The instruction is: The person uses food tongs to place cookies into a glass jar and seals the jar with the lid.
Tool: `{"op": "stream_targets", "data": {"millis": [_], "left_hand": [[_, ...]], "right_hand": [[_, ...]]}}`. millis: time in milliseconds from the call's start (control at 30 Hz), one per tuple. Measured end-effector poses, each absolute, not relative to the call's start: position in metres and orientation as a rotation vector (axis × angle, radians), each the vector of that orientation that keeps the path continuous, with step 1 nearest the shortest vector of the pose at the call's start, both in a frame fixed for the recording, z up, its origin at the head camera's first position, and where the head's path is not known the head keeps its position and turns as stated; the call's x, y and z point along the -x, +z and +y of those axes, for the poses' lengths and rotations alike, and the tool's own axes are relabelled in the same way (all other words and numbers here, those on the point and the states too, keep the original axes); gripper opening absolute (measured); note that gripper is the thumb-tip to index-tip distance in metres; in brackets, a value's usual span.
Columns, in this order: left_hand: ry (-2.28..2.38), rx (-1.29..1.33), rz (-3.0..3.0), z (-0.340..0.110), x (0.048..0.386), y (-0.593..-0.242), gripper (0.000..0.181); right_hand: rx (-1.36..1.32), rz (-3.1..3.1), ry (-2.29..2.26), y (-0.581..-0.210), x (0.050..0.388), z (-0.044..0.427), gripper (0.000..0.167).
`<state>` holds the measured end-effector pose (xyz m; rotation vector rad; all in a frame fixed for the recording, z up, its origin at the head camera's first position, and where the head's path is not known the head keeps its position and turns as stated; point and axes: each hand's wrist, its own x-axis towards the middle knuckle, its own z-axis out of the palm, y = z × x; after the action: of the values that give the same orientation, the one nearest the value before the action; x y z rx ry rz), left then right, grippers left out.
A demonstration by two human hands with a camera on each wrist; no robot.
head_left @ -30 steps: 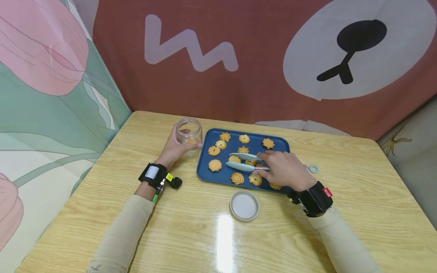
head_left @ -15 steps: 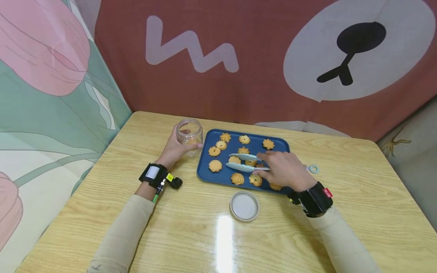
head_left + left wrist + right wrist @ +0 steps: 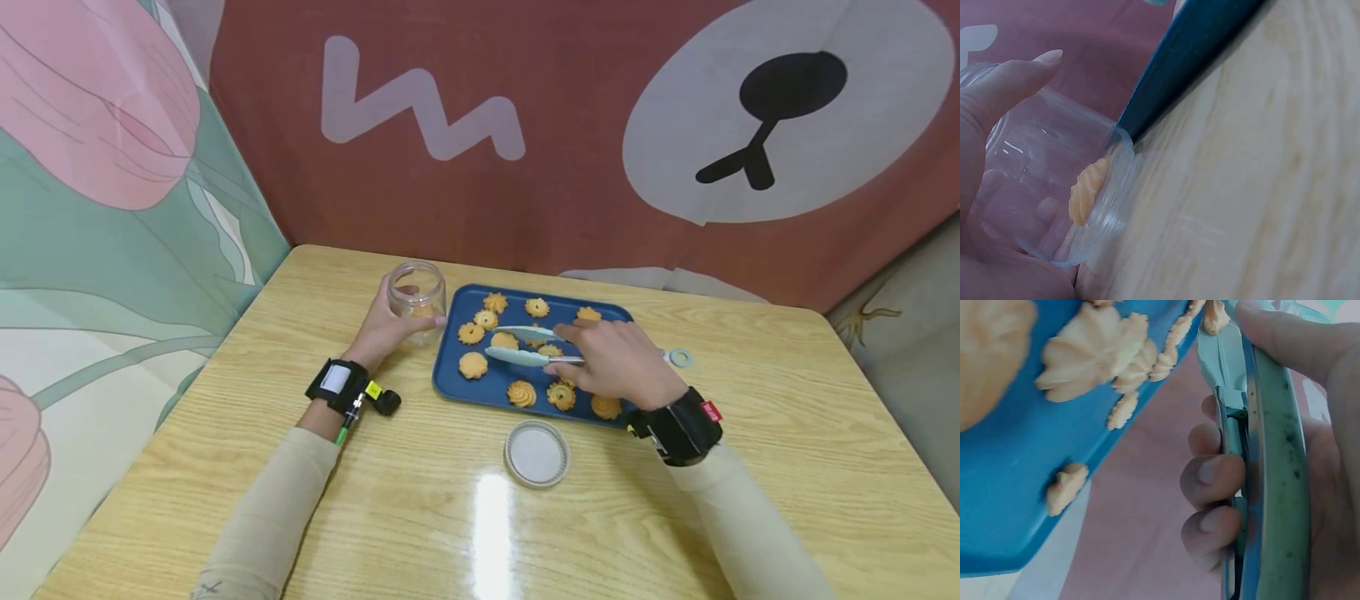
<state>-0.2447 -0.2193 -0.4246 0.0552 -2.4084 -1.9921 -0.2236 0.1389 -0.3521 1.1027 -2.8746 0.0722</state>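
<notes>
My left hand [image 3: 386, 321] grips a clear jar [image 3: 417, 292], fingers and thumb round its side. The jar stands upright at the left edge of the blue tray [image 3: 450, 387]. A ridged cookie [image 3: 1089, 190] lies on the jar's bottom. My right hand [image 3: 618, 358] holds light-blue tongs [image 3: 517, 357] above the tray, thumb on one arm and fingers curled round the other. Between the tong tips is a round cookie [image 3: 505, 340], seen partly in the right wrist view. Several cookies [image 3: 472, 365] lie on the tray; my hand hides some.
A round lid [image 3: 537, 452] lies on the wooden table [image 3: 375, 517] in front of the tray. Printed cloth [image 3: 570, 200] hangs behind the table's far edge. The tongs' ring end [image 3: 680, 357] sticks out to the right beyond my hand.
My right hand and the tongs have moved slightly left and away from me, with the cookie between the tips shifting along. A cookie near the tray's front right shows more. My left hand stays still.
</notes>
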Motion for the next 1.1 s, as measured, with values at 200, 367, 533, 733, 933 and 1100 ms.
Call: {"op": "stream_targets", "data": {"millis": [200,367,533,733,933,1100], "left_hand": [[-1.994,-0.065,-2.407,-0.219,0.245,-0.427,0.102],[-2.001,-0.066,-2.41,-0.219,0.246,-0.427,0.101],[-2.007,-0.071,-2.415,-0.22,0.247,-0.427,0.101],[-2.009,-0.068,-2.408,-0.22,0.247,-0.428,0.102],[-2.008,-0.07,-2.412,-0.22,0.247,-0.427,0.101],[-2.007,-0.071,-2.419,-0.22,0.247,-0.427,0.101]], "right_hand": [[-1.099,-2.849,0.051,-0.345,0.225,0.13,0.062],[-1.083,-2.861,0.053,-0.341,0.225,0.126,0.063],[-1.077,-2.87,0.063,-0.339,0.225,0.123,0.063],[-1.088,-2.844,0.08,-0.335,0.229,0.118,0.062],[-1.086,-2.816,0.122,-0.329,0.233,0.11,0.063],[-1.101,-2.797,0.115,-0.324,0.236,0.103,0.062]]}}
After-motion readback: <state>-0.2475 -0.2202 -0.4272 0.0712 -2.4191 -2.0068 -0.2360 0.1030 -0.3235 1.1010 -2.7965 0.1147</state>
